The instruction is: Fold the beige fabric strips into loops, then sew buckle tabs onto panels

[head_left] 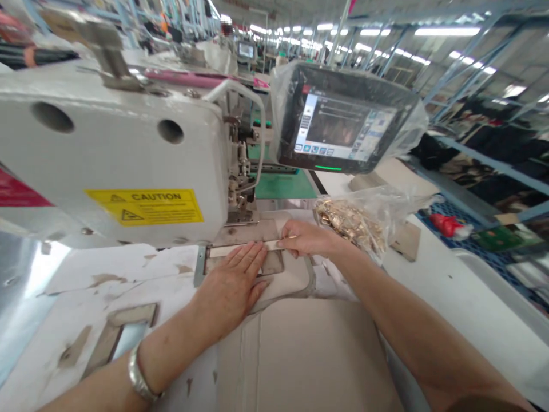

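1. The left hand point(231, 280) is held spread, pressed on a pale strip point(225, 250) lying across a metal clamp frame point(199, 266) under the sewing machine head point(107, 149).
2. The strip's right end appears to be pinched by the right hand point(302, 239), though the grip is hard to see.
3. A plastic bag of brass fittings point(351, 224) is set just beside the right hand, toward the far edge of the work table point(446, 286).

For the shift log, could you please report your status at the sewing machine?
Left hand flat on pale strip in template. Right hand at strip's end. Bag of gold fittings beside it.
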`<state>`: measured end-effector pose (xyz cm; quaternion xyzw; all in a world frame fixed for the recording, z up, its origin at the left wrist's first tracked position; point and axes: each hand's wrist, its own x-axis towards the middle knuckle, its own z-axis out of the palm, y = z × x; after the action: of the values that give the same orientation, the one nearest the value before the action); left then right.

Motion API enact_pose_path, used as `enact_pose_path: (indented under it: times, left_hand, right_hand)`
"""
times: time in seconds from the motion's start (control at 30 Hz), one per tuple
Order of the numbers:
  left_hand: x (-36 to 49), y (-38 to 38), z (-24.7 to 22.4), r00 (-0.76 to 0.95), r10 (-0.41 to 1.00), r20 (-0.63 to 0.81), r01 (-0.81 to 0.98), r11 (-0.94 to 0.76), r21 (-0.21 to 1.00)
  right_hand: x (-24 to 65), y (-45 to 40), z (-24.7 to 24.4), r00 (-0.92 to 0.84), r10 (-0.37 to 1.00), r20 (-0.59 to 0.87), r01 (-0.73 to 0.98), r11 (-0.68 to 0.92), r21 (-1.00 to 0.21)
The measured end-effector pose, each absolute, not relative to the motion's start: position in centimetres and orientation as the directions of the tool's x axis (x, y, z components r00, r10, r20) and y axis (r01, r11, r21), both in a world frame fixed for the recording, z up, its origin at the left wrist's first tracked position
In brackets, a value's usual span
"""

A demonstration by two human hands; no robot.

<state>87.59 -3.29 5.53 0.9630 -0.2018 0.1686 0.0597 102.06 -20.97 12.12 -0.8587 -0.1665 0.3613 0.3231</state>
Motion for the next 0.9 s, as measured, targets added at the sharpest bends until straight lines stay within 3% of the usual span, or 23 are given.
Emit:
enact_pose_path:
  times: [0.47,0.6,0.73,0.83,0.9]
  left_hand:
    - [88.6,-4.3,5.0,0.842,-0.370,0.393,-0.435,-0.896,0.090]
    - [88.6,-4.5,5.0,0.823,-0.357,0.441,-0.432,-0.898,0.079]
    - [88.4,-4.4,5.5,0.851,-0.295,0.435,-0.405,-0.895,0.186]
    - [88.4,-4.2,6.0,0.873,-0.262,0.412,-0.392,-0.878,0.273]
    - [88.5,-4.0,6.2,0.884,-0.249,0.395,-0.382,-0.873,0.303]
  right_hand:
    - [101.1,-19.6,12.3,0.737,0.447,-0.507,0.114,-0.821,-0.560]
    - [100.4,-19.4,12.7,0.810,0.439,-0.389,0.216,-0.840,-0.498]
    - [99.7,-19.3,13.6,0.853,0.480,-0.206,0.352,-0.820,-0.452]
    - [99.6,-19.3,13.8,0.854,0.481,-0.199,0.300,-0.766,-0.568]
    - [99.9,-19.6,13.7,0.829,0.450,-0.332,0.071,-0.674,-0.735]
